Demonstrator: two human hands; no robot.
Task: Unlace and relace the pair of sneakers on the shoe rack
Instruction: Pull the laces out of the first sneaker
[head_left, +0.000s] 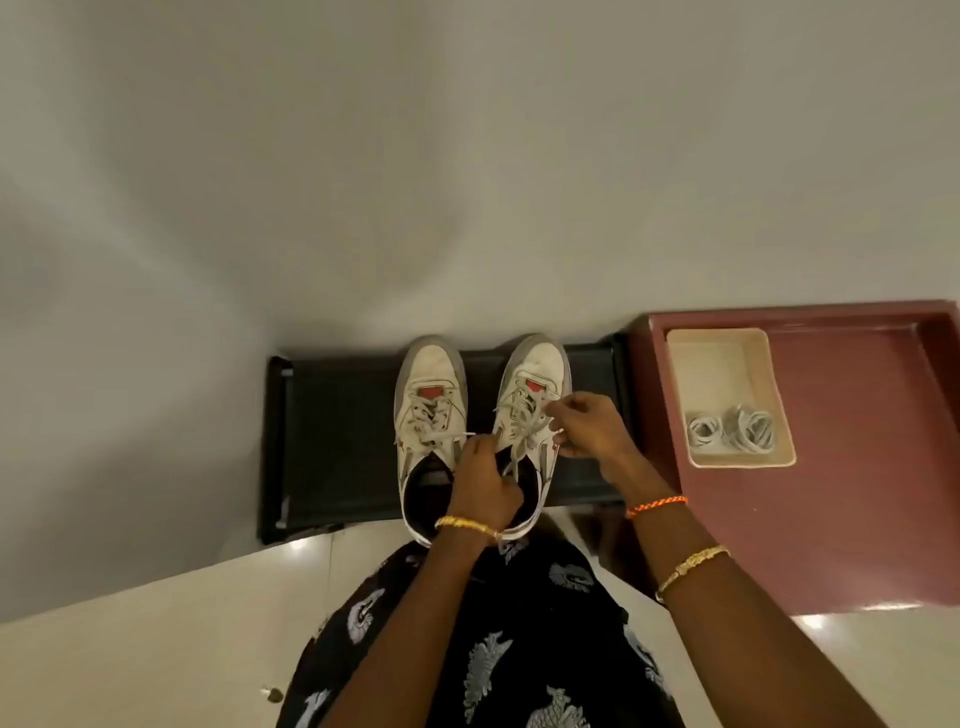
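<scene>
From my remote station I see 2 white sneakers standing side by side, toes away from me, on the top shelf of a black shoe rack (322, 441) set against a pale wall (467, 156). The right sneaker (535, 374) is the one being worked: its grey-white lace (517, 447) runs slack from the eyelets down over the open dark collar. The left hand (483, 486) lies over the heel opening of that sneaker, its grip curled round the lower run of the lace. The right hand (592, 423) sits at the outer side of the tongue, its grip pinching the lace near the upper eyelets. The left sneaker (428, 410) stands just beside it, laced, with a red patch on its tongue. A gold bracelet circles the left wrist; an orange thread band (657, 505) and a gold bracelet circle the right forearm. Just right of the rack stands a maroon surface (857, 467) carrying a cream tray (727, 353), in which 2 coiled white laces (730, 428) lie. Below, a black patterned garment (498, 649) hangs over pale glossy floor tiles (156, 649).
</scene>
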